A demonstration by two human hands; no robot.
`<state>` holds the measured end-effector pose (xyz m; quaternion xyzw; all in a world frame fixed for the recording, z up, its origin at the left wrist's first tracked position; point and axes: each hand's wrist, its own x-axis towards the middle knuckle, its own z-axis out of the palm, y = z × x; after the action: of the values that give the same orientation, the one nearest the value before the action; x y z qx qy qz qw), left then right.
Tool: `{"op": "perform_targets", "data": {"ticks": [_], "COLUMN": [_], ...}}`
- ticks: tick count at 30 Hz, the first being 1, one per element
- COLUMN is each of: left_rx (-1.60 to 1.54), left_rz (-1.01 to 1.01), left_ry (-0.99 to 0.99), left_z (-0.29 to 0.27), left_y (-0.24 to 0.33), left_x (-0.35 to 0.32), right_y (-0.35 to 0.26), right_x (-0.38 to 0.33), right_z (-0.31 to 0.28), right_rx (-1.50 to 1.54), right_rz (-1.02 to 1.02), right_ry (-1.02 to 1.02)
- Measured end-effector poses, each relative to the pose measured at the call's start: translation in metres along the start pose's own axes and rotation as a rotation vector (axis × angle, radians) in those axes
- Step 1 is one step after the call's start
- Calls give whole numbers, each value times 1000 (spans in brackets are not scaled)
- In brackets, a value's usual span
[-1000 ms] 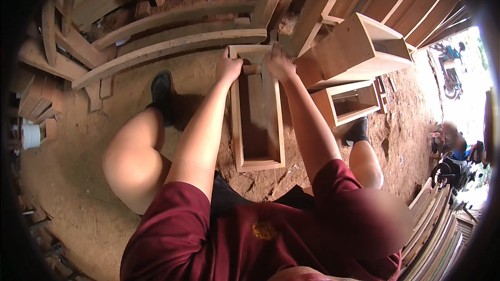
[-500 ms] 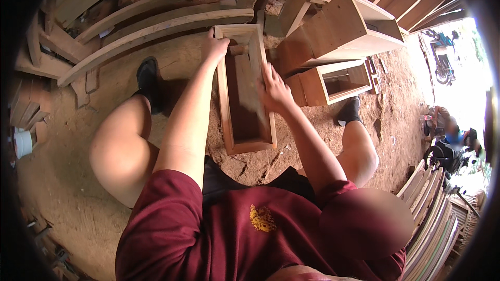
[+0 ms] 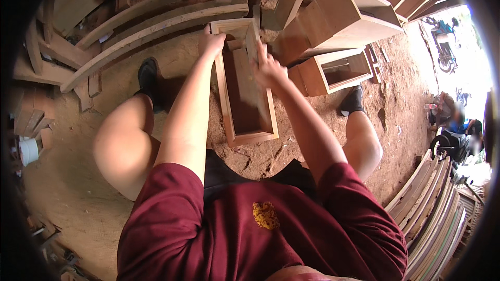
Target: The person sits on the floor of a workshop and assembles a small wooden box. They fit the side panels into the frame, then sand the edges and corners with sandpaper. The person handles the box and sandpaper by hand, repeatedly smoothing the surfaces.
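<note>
A long, narrow wooden box (image 3: 254, 138) with a pale framed rim stands on the dirt floor between my legs, its open side facing up. My left hand (image 3: 212, 44) is closed around the rim at its far left corner. My right hand (image 3: 270, 70) presses against the box's right rim, fingers bent over the edge and slightly blurred. Beneath those fingers a faint pale smear shows, too blurred to name. Inside the box, a wooden crosspiece and the dark lower part are visible.
To the right stand a smaller open wooden box (image 3: 341, 70) and a larger wooden cabinet (image 3: 333, 21). Long curved-looking timbers (image 3: 156, 31) lie across the far left. Stacked boards (image 3: 427, 208) rest at the right. A white bucket (image 3: 29, 151) sits far left; motorbikes and people are beyond the right side.
My right hand has slid a little away from me along the right rim, its fingers now more bent. My left hand keeps its hold on the corner. The view has shifted slightly.
</note>
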<state>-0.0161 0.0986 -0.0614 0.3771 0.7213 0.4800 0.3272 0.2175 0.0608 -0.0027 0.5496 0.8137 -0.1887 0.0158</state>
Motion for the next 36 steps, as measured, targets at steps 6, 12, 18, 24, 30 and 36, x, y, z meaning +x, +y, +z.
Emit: {"op": "perform_targets", "data": {"ticks": [6,12,18,24,30,36], "left_rx": [7,-82,-55,10,40,-18], "left_rz": [40,121,99,125,108,85], "left_ry": [34,86,63,58,54,76], "left_z": [0,-5,-1,-1,6,0], "left_y": [11,-7,11,7,4,-18], "left_x": [-5,2,-14,-12,-1,7], "right_y": [-4,12,18,12,18,1], "right_x": [50,-32,-116,-41,58,19], "right_z": [-18,16,20,13,-7,-15], "right_rx": [61,-92,-108,-98,24,40], "right_rz": [7,-163,-109,-68,-137,-89], "right_ry": [-49,51,-6,-26,-58,-154]}}
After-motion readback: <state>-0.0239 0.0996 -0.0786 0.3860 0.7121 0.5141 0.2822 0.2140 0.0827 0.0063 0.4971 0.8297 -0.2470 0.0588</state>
